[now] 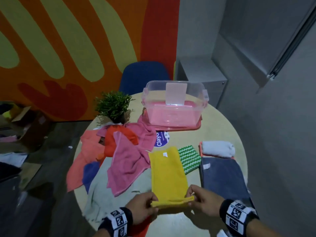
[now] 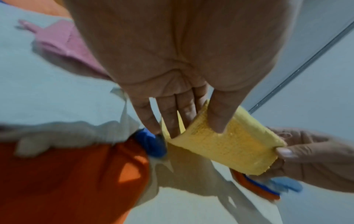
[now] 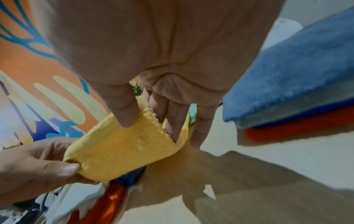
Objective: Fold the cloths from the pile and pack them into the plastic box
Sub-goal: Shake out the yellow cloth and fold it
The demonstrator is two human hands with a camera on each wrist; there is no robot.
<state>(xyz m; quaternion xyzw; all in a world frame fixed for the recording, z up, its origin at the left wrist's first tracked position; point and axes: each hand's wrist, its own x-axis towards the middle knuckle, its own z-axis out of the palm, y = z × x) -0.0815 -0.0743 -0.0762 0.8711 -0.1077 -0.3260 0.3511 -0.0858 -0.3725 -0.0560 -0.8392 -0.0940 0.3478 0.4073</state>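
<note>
Pink, orange and blue unfolded terry cloths [image 1: 119,156] lie heaped at nine o'clock on the round counter [image 1: 213,127] — a good share of folding left. The left hand [image 1: 142,208] and right hand [image 1: 203,202] each pinch a near corner of the long yellow cloth strip [image 1: 166,173], lifted at six o'clock. Folded cloths [image 1: 222,171] wait at three; the clear plastic box [image 1: 174,106] at twelve looks empty — nothing packed, I judge.

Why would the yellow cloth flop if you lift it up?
Probably floppy: the yellow cloth bends over where the left hand and right hand pinch its near edge. Likely light, since fingertips alone hold it. Its fuzzy surface should not slip much.
</note>
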